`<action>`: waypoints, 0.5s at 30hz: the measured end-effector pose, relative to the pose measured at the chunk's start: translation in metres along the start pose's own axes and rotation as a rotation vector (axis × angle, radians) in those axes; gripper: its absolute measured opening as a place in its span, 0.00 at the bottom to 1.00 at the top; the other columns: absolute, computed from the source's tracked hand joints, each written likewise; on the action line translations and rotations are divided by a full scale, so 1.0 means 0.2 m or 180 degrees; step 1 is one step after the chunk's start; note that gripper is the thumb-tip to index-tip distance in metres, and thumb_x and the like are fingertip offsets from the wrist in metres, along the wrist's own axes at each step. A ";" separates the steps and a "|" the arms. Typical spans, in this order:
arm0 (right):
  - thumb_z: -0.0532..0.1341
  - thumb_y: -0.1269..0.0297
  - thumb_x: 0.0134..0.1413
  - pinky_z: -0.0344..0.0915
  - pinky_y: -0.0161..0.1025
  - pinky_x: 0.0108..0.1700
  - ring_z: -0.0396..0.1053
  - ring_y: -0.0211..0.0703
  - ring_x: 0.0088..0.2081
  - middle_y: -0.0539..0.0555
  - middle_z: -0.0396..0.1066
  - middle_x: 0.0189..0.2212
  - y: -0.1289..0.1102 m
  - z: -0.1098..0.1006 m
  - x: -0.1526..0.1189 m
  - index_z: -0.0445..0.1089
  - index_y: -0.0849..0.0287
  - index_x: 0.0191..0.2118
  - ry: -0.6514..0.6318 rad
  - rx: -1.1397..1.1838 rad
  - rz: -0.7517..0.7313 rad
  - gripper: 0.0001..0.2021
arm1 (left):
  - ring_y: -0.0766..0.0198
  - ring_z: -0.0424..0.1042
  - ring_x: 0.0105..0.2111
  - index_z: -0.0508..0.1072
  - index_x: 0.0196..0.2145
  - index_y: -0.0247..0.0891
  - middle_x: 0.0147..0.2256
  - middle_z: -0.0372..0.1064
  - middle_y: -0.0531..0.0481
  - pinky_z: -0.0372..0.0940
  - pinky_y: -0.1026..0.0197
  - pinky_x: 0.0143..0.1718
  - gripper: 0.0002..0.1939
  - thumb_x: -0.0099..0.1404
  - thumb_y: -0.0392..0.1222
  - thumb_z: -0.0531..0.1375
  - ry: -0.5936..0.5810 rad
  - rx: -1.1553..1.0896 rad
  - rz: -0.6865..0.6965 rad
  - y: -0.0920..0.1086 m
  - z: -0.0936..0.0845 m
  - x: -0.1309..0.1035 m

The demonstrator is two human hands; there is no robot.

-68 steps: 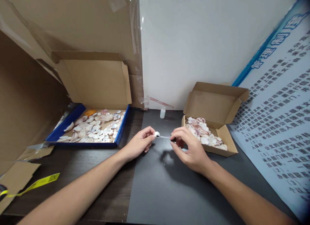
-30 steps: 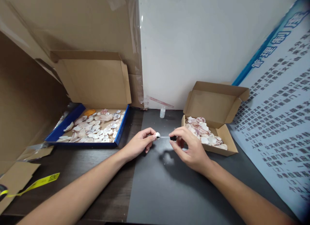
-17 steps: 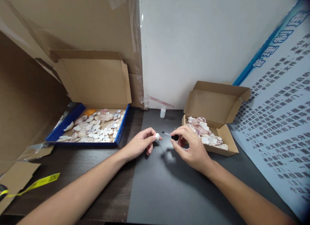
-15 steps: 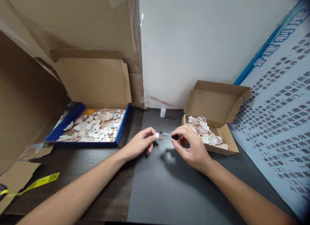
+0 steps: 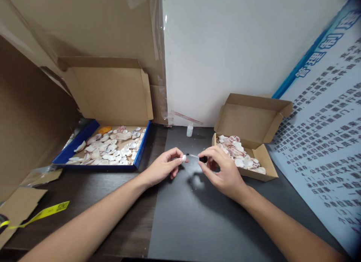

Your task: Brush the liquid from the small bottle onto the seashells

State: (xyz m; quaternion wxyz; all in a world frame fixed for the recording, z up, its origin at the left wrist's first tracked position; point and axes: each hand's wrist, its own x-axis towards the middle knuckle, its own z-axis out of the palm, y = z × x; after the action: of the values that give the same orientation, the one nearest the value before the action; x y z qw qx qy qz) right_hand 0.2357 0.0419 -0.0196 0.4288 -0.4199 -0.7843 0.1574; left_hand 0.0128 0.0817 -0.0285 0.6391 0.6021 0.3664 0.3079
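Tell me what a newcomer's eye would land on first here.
Probably the two hands meeting mid-view: the left hand pinches a small white shell, and the right hand holds a black cap whose thin brush points at it. Next, the blue box of pale shells on the left, with one orange piece at its back.

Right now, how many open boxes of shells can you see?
2: the blue-edged box at the left, and the smaller brown box at the right, partly behind the right hand.
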 end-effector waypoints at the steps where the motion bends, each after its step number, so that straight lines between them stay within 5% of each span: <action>1: 0.60 0.70 0.60 0.65 0.35 0.31 0.64 0.34 0.27 0.51 0.65 0.36 0.00 0.00 0.00 0.68 0.55 0.44 0.0030 -0.0005 0.0021 0.07 | 0.77 0.63 0.18 0.63 0.36 0.36 0.39 0.70 0.49 0.57 0.70 0.18 0.14 0.65 0.49 0.60 -0.0004 0.0001 0.0003 0.00 0.00 0.00; 15: 0.60 0.70 0.60 0.65 0.35 0.31 0.64 0.33 0.27 0.51 0.66 0.37 0.00 0.00 0.00 0.67 0.54 0.45 -0.0076 0.0142 -0.0094 0.08 | 0.77 0.62 0.19 0.67 0.46 0.37 0.39 0.65 0.51 0.58 0.69 0.18 0.15 0.65 0.46 0.60 -0.0001 0.0014 0.0000 0.00 0.00 0.00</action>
State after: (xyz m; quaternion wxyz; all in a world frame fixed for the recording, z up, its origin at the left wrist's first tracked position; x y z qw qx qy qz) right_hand 0.2350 0.0420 -0.0192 0.4310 -0.3967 -0.7917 0.1735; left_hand 0.0131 0.0821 -0.0290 0.6378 0.6036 0.3670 0.3070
